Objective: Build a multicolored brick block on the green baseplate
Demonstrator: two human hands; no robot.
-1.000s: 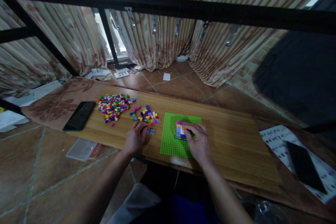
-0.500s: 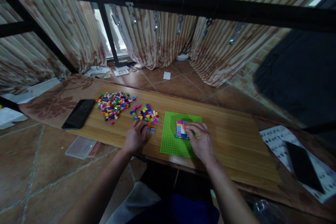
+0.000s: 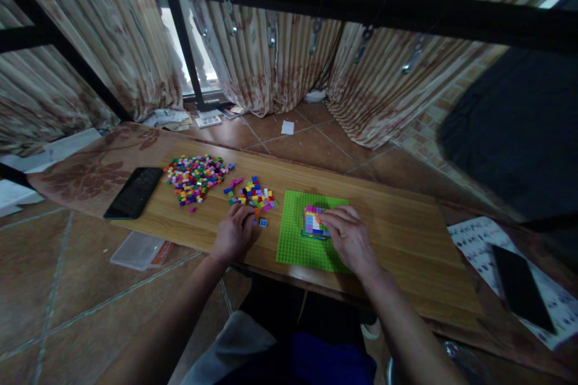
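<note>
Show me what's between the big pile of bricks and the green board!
A smaller bunch of colorful bricks lies between the big pile and the green board, on the wooden top. The head view shows it.

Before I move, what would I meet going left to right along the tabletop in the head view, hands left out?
Dark phone → large pile of bricks → smaller group of bricks → green studded baseplate → printed sheet with a dark flat object on it.
</note>
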